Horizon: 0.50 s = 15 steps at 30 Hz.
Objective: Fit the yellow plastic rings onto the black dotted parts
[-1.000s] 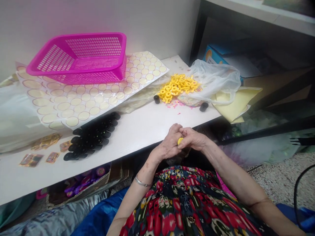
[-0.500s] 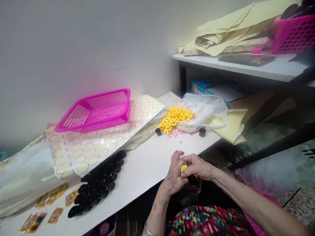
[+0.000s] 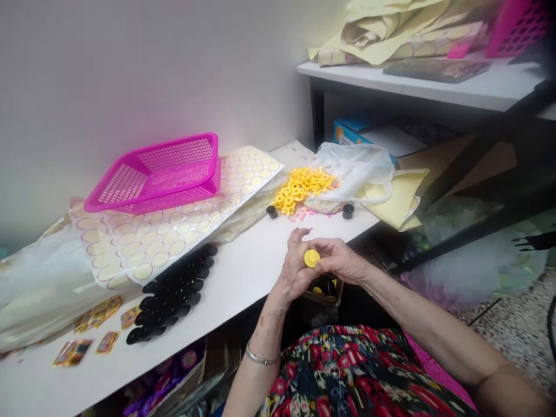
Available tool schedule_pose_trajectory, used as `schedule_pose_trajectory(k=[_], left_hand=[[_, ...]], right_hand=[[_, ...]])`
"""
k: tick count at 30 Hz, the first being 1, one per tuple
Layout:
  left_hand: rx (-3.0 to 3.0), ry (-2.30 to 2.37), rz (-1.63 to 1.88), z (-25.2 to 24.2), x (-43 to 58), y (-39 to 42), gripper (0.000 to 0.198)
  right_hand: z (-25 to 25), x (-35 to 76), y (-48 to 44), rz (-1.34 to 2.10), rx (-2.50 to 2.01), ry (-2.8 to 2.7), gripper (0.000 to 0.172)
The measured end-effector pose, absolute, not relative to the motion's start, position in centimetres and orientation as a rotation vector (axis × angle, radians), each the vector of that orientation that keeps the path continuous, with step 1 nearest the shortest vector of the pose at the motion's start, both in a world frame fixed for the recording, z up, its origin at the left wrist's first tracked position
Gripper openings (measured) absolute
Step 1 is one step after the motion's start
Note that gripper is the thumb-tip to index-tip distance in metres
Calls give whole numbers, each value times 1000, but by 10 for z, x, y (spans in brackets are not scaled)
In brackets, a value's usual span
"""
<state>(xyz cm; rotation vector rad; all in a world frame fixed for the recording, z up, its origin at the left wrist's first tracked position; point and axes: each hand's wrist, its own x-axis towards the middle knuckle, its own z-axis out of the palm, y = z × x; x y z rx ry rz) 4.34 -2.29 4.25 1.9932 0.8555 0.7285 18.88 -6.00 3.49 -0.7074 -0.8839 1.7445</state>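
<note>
Yellow cap [image 3: 311,259], one, round: in the head view it is sitting between the two hands by the front edge of the table [image 3: 243,272], its face showing upward. Left hand [image 3: 296,269]: fingers are curling around the cap's side, one or two fingers lifting clear. Right hand [image 3: 343,259]: thumb and fingers are closing on the other side, so both hands are gripping the one piece, presumably for steadiness and fine turning; overlapping fingers are hiding the exact contacts and whatever may be lying under the cap. Box [image 3: 325,299], holding black and yellow pieces: it is standing below the hands, a placing that is probably serving to catch small parts. Yellow rings [image 3: 299,190], heaped: they are lying beyond the hands, seemingly for easy reach, with a plastic bag [image 3: 353,174] resting beside them. Black caps, two: one [image 3: 271,212] is standing at the heap's left, one [image 3: 348,211] before the bag. Black pieces [image 3: 171,298]: they are lying in close rows to the left, likely for neat counting. Pink basket [image 3: 150,202]: it is resting on a sticker sheet [image 3: 174,234], perhaps weighing it down.
</note>
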Motion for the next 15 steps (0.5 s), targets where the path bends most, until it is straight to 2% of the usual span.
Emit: schedule_pose_trajectory(k=[3, 9, 15], left_hand=[[2027, 855, 727, 43, 45, -26, 29], [2107, 870, 711, 38, 51, -30, 28], [1918, 868, 667, 42, 50, -29, 34]], right_hand=[[35, 194, -63, 1778, -683, -885, 45], [31, 197, -64, 1802, -732, -878, 40], [34, 203, -65, 1892, -667, -810, 56]])
